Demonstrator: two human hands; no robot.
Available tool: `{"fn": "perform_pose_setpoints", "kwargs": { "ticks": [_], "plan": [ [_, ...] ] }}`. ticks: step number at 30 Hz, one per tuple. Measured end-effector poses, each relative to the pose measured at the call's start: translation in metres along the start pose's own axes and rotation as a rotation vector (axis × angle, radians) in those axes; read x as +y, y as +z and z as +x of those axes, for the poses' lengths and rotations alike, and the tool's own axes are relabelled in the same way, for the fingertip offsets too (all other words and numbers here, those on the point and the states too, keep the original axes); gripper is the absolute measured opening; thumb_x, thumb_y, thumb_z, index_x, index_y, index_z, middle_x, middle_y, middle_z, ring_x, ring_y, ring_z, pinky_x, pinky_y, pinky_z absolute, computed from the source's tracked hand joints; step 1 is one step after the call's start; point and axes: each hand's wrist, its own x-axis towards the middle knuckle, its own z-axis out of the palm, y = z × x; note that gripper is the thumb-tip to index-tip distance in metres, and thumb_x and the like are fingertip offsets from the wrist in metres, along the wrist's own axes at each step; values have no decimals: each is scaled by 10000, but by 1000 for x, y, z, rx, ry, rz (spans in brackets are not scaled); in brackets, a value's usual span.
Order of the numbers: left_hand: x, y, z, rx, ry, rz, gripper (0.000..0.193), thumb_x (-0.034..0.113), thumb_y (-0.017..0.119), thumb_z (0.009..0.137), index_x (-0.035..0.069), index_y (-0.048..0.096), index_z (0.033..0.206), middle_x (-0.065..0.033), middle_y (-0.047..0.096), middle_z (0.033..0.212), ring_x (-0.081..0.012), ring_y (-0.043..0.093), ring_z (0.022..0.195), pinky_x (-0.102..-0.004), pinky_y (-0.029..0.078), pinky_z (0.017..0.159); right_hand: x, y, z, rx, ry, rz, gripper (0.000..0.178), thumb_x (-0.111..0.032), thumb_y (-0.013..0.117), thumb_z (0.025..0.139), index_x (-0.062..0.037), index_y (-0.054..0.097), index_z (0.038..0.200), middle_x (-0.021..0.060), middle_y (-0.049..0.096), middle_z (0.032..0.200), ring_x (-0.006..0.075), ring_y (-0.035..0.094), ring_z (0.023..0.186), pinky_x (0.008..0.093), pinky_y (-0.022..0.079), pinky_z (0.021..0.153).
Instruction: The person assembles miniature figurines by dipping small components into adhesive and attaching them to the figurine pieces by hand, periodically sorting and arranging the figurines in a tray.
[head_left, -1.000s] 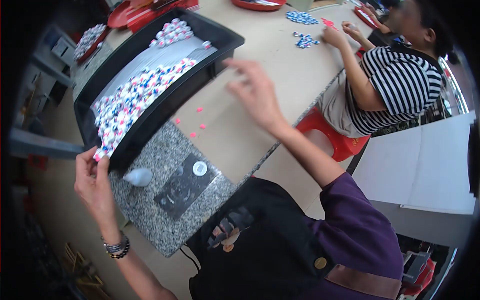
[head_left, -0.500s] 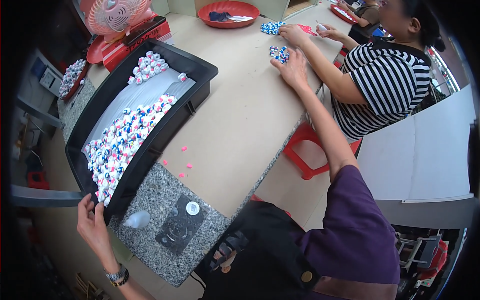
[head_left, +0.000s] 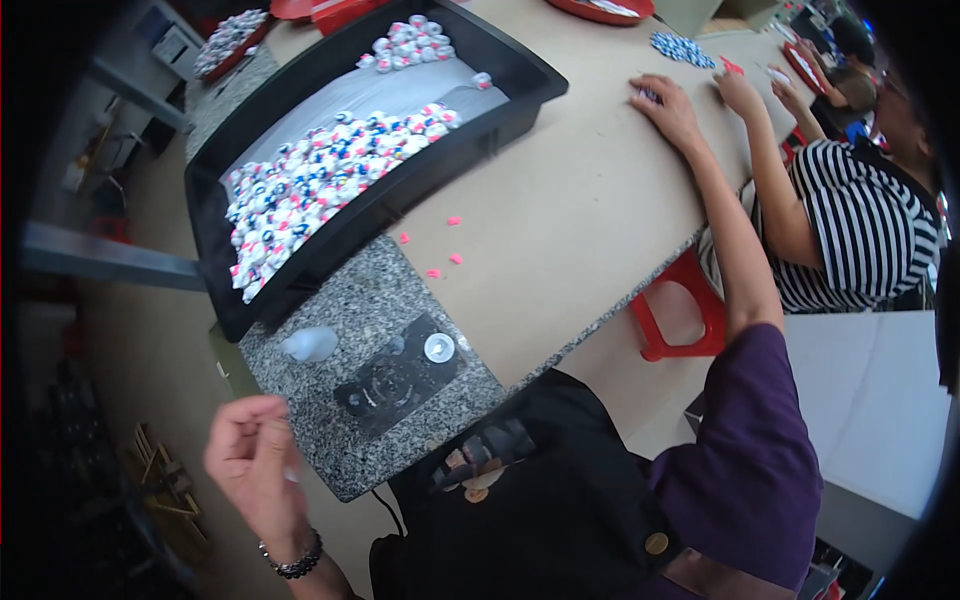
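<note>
Right grip [head_left: 670, 112] loosely spread, arched over small beads [head_left: 649, 95] on tabletop [head_left: 580, 170]; left grip [head_left: 257, 462] narrow, contents unclear.

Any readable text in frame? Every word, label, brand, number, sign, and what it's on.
No legible text.
Round white disc on the dark plate: any marks too small and blurred.
Red box, top edge: cut off and blurred.
Black apron: printed picture, no readable words.

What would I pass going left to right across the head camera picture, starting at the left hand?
Left hand → white disc → lone ball → right hand → striped shirt.
</note>
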Motion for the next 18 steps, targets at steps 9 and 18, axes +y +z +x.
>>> {"fn": "perform_pose_setpoints", "kwargs": {
  "ticks": [9, 18],
  "plan": [
    [-15, 51, -33, -559, -695, -845, 130, 97, 589, 936, -16, 568, 996, -87, 605, 886, -80, 504, 635, -184, 381, 455, -201, 1, -109, -280, -313, 322, 334, -105, 688, 819, -95, 654, 1151, 112, 529, 1318, 312, 444, 1272, 409, 382, 1064],
    [-38, 91, -58, -514, -970, -1138, 370, 400, 477, 1010, 44, 576, 1002, -91, 578, 1083, -158, 548, 845, -268, 459, 667, -238, -22, -128, -295, -179, 769, 355, -151, 656, 873, -92, 628, 1221, 107, 482, 1400, 250, 447, 1297, 365, 381, 1053]
  ]
}}
